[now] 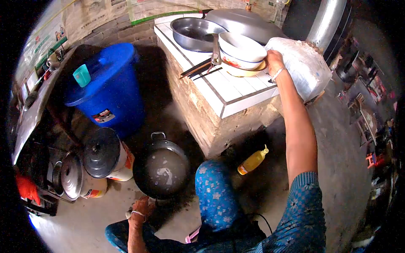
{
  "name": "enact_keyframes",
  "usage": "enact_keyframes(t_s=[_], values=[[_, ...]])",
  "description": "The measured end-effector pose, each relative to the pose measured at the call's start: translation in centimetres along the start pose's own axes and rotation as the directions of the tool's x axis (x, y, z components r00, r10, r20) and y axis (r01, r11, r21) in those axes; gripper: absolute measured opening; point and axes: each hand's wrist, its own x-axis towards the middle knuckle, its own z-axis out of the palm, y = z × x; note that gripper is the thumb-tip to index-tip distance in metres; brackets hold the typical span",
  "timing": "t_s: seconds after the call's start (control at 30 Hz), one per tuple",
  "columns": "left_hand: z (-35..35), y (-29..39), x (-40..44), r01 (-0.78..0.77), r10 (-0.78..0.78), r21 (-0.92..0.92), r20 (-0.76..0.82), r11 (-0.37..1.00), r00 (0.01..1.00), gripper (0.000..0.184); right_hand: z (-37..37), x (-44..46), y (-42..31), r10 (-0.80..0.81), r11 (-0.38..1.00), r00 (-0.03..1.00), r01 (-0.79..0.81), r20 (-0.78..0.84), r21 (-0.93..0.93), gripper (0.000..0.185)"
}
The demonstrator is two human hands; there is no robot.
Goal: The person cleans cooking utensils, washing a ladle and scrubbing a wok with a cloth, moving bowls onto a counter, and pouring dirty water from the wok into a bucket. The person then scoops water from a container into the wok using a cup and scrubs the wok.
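On the white-tiled stove top stands a stack of bowls (pixel 242 48), with chopsticks (pixel 198 67) and a ladle or spatula handle beside it. My right hand (pixel 275 62) reaches out to the right side of this stack, its fingers bent at the rim; what they grip is hidden. Low on the left, my left hand (pixel 143 206) is near the lower edge of a wok (pixel 162 170) holding cloudy liquid on the floor. The fingers of that hand are dark and too unclear to read.
A metal basin (pixel 196 33) and a large lid (pixel 244 23) rest on the stove. Left stand a blue barrel (pixel 114 92) with a teal cup (pixel 82 76) and lidded buckets (pixel 102 154). A yellow bottle (pixel 253 161) is on the floor below the stove.
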Motion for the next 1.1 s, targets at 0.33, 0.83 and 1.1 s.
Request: enact_keyframes(t_s=[0.33,0.83,1.1], values=[[0.4,1.2,1.2,0.077,-0.077,0.027,0.03,0.997,0.997,0.033,-6.8,-3.2,-0.8,-0.346,0.559,0.906,0.407,0.243,-0.722,0.031],[-1.6,4.0,2.6,0.043,-0.049,0.059,0.12,0.997,0.992,0.027,-7.1,-8.2,-3.0,0.015,0.577,0.802,0.481,0.597,-0.66,0.047],[0.9,1.1,2.4,-0.038,0.019,0.143,0.13,0.989,0.991,0.026,-7.0,-8.8,-1.0,-0.13,0.818,0.854,0.38,0.504,-0.432,0.01]])
